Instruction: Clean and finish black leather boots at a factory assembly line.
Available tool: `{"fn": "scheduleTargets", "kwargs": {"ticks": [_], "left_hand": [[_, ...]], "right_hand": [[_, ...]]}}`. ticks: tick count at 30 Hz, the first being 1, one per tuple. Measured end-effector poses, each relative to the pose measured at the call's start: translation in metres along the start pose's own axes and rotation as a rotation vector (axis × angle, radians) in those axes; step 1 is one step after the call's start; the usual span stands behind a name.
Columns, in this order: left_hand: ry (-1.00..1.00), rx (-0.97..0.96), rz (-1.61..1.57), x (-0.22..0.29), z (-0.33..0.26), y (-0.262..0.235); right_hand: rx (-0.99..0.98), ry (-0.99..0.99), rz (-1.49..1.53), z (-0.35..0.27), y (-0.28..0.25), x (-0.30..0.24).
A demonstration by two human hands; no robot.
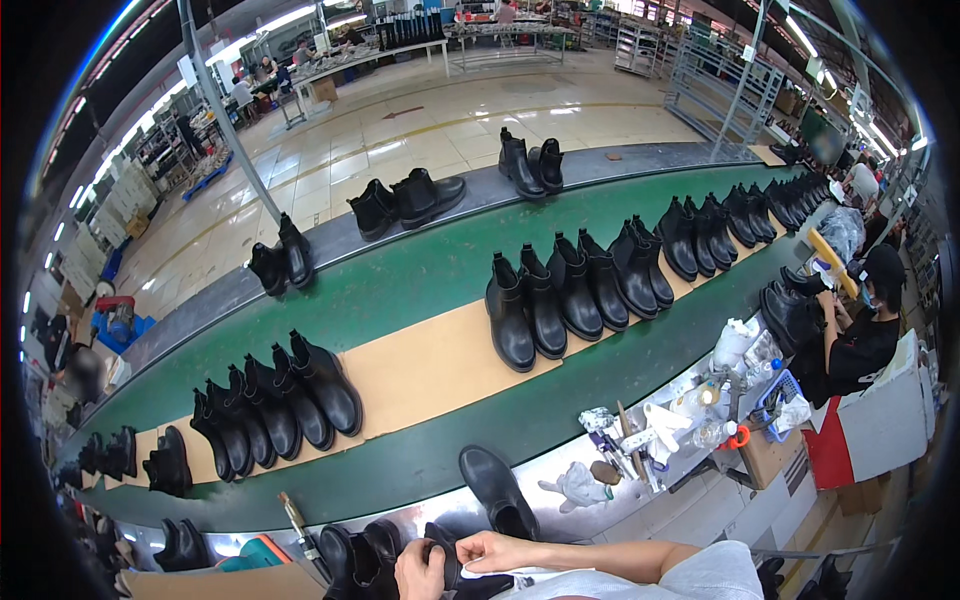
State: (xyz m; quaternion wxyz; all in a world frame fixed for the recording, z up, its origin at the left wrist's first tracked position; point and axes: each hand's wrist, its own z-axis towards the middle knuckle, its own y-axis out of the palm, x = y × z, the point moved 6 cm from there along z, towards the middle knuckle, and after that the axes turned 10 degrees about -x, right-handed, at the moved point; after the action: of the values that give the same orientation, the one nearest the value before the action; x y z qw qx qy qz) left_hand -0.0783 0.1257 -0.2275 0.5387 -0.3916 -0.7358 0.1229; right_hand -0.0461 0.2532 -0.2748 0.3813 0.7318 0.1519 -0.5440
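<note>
My left hand [420, 570] and right hand [487, 550] clamp together on a glossy black boot [443, 555]; a white rag [580, 487] lies on the bench [560, 465].

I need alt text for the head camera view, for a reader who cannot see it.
Two bare hands, left hand and right hand, hold a black boot at a workbench edge. Beyond, rows of black boots stand on a long green conveyor belt.

Ahead of my hands I see a green conveyor belt [430, 280] with a tan strip, rows of black boots [560, 295] standing on it. Nearer, just beyond my hands, the metal ledge [560, 480] carries one black boot [495, 490], a white rag [578, 487] and small tools [640, 440].
</note>
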Motion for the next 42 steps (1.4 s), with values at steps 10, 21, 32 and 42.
{"fn": "scheduleTargets", "kwargs": {"ticks": [10,21,32,42], "left_hand": [[0.053,0.047,0.016,-0.003,-0.004,0.001],[0.033,0.003,0.007,-0.022,-0.008,-0.001],[-0.086,0.001,0.045,-0.023,-0.01,0.002],[-0.071,-0.018,0.122,-0.017,0.019,-0.001]], "right_hand": [[0.023,-0.232,-0.124,0.002,0.004,0.016],[-0.035,-0.041,0.176,0.019,0.004,0.036],[-0.112,0.199,0.413,0.001,0.001,0.022],[-0.104,0.168,0.513,0.032,-0.057,0.091]]}}
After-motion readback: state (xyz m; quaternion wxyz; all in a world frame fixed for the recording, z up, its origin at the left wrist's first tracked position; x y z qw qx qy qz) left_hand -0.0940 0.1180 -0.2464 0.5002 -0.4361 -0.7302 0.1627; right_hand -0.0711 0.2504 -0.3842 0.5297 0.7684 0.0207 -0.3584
